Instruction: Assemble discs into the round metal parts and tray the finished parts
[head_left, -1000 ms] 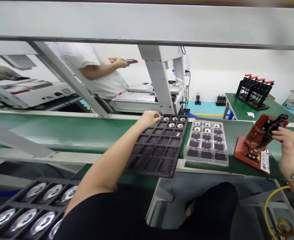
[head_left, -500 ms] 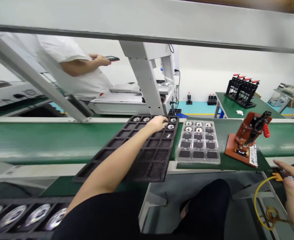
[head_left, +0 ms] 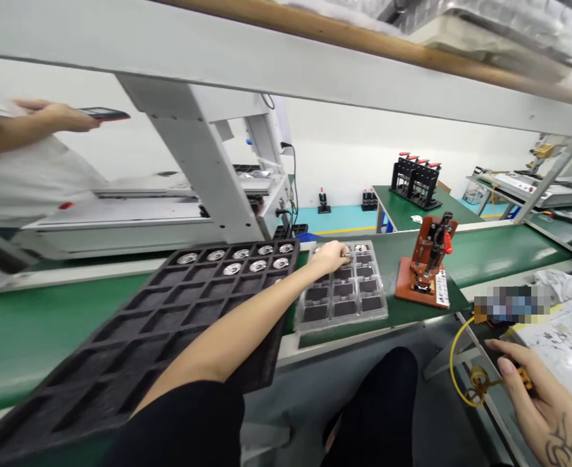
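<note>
Both hands were at work apart from each other: the left hand [head_left: 332,255] reached far out over the clear plastic tray [head_left: 343,290], its fingers pinched together at the tray's far row on what looked like a small round metal part [head_left: 349,255], though the part was too small to make out for certain. The right hand [head_left: 539,399] hung low at the near right, fingers loosely curled about a small orange fitting [head_left: 523,379] at the end of a yellow coiled hose [head_left: 458,363]; whether it truly gripped the fitting could not be told.

Largest in view, the green conveyor belt [head_left: 33,324] ran across from left to right, with a white overhead frame beam [head_left: 266,58] above it. On the belt's near edge lay the black foam tray [head_left: 169,324], a big grid of pockets, mostly bare, with round silvery parts [head_left: 247,259] in its two far rows. Just beside it to the right sat the clear plastic tray, its pockets dark, with a few silvery parts in the far row under the left hand. Further right on the belt stood an orange-brown toggle clamp fixture [head_left: 427,269], upright, with a red-tipped lever, near the tray but apart from it.

Beyond the belt, a green table [head_left: 407,211] bore a black rack with red handles [head_left: 415,178]. At the far left another person's hand [head_left: 57,117] held a dark handset.
</note>
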Motion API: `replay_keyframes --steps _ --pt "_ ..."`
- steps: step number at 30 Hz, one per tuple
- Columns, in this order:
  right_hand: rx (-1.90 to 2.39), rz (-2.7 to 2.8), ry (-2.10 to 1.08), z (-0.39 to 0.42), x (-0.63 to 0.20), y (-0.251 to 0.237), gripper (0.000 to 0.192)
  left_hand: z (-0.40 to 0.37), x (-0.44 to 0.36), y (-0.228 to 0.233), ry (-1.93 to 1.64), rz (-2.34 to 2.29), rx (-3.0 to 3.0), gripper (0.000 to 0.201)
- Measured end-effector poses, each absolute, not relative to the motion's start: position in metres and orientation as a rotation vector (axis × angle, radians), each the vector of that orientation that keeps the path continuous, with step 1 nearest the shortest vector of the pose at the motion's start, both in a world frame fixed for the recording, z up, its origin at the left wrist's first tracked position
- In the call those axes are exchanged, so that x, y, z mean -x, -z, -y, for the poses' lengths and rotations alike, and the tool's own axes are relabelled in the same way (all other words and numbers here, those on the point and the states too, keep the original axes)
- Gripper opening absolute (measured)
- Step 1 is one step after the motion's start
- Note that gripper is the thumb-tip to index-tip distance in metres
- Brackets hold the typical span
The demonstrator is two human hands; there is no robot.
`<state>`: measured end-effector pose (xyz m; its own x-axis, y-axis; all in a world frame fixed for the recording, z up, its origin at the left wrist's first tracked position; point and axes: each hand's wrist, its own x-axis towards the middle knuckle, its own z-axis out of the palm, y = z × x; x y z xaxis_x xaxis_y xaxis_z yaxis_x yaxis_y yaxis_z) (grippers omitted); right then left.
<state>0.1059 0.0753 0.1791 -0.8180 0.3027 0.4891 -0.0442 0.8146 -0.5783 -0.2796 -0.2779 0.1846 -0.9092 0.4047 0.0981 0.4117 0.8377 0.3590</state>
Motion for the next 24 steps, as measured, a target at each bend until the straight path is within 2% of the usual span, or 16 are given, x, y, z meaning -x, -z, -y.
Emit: replay_keyframes --steps 3,6,9,12,17,24 --pt "0.243 2.371 -0.976 -0.072 -0.109 -0.176 0.029 0.253 0.244 -0.206 0.723 2.787 0.905 0.01" --pt "0.179 2.252 -1.204 -0.058 -0.1 -0.188 0.036 0.21 0.193 -0.226 0.88 2.491 1.309 0.005" --pt "0.06 2.145 -1.363 -0.044 -0.087 -0.208 0.034 0.165 0.142 -0.243 1.019 1.856 1.812 0.016" --pt "-0.005 2.139 -1.411 -0.041 -0.082 -0.225 0.047 0.128 0.105 -0.254 0.921 1.458 2.006 0.017" --pt "0.077 2.172 -1.304 -0.057 -0.098 -0.233 0.033 0.085 0.08 -0.26 0.839 1.308 2.055 0.016" --pt "0.312 2.144 -1.276 -0.081 -0.134 -0.236 0.036 0.034 0.06 -0.256 0.922 1.279 2.25 0.022"
